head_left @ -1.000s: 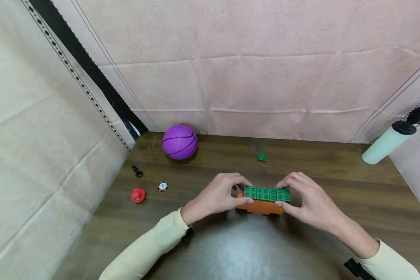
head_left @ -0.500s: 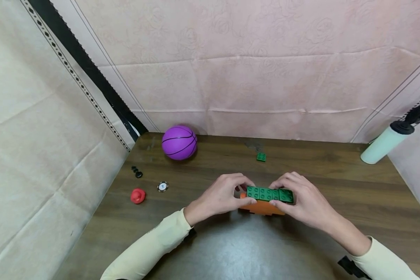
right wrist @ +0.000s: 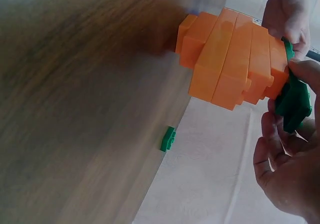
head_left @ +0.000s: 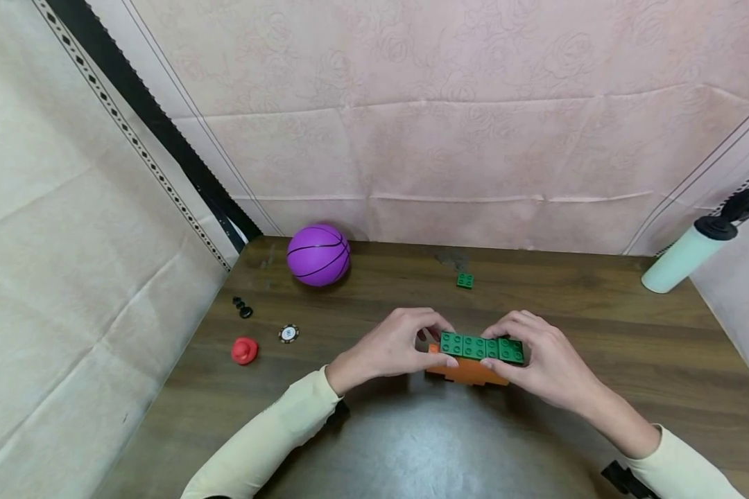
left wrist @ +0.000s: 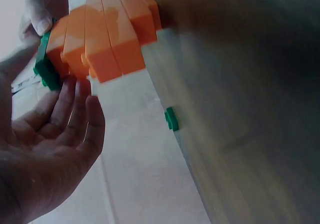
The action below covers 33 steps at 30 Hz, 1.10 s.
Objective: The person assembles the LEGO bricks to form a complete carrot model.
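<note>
A block assembly sits low over the wooden table [head_left: 630, 353], with a row of green bricks [head_left: 482, 348] on top of stacked orange bricks [head_left: 468, 372]. My left hand [head_left: 433, 343] grips its left end with thumb in front and fingers curled over the back. My right hand [head_left: 504, 348] pinches the right end the same way. In the left wrist view the orange bricks [left wrist: 105, 38] show from below, with the green bricks [left wrist: 45, 66] by my fingers [left wrist: 75, 103]. The right wrist view shows the orange stack [right wrist: 235, 58] and the green bricks [right wrist: 294, 101].
A small loose green brick [head_left: 465, 280] lies behind the hands. A purple ball [head_left: 319, 254] sits at the back left. A red piece [head_left: 244, 351], a round chip [head_left: 289, 333] and a black piece [head_left: 243, 307] lie at the left. A pale pump [head_left: 686, 256] leans at the right edge.
Both hands and the block assembly have shifted slightly to the right. The grip looks the same.
</note>
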Motion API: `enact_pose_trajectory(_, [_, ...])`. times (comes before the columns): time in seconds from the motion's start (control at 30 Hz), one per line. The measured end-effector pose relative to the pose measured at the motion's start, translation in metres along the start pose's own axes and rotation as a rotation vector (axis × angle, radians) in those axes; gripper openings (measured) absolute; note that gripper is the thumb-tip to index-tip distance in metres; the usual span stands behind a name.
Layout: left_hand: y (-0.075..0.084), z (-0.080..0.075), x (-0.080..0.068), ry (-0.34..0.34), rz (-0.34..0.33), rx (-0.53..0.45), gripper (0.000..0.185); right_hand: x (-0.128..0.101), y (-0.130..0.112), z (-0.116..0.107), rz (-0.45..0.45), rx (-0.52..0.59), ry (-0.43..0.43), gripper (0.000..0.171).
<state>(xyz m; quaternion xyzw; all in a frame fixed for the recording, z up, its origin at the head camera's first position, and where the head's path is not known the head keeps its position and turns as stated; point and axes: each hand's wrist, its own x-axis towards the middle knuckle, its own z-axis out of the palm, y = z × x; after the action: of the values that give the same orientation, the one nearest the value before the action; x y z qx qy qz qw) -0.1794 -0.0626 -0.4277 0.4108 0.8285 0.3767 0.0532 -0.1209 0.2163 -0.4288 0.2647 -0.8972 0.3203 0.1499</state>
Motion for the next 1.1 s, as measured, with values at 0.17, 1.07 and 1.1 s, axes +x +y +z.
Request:
enact_pose_trajectory(0.17, [-0.013,-0.012,0.011,0.012,-0.058,-0.068,0.032,-0.001,-0.001,0.001,0.003,0.008,0.001,0.038])
enact_pose_trajectory(1.07, [-0.092,0.011,0.158,-0.079,-0.384,0.064,0.033,-0.005,0.004,0.001,0.02,0.01,-0.01,0.042])
enact_pose_trajectory(1.1, [-0.092,0.013,0.159,-0.081,-0.388,0.083,0.034,-0.005,0.004,0.001,0.021,0.011,-0.015,0.041])
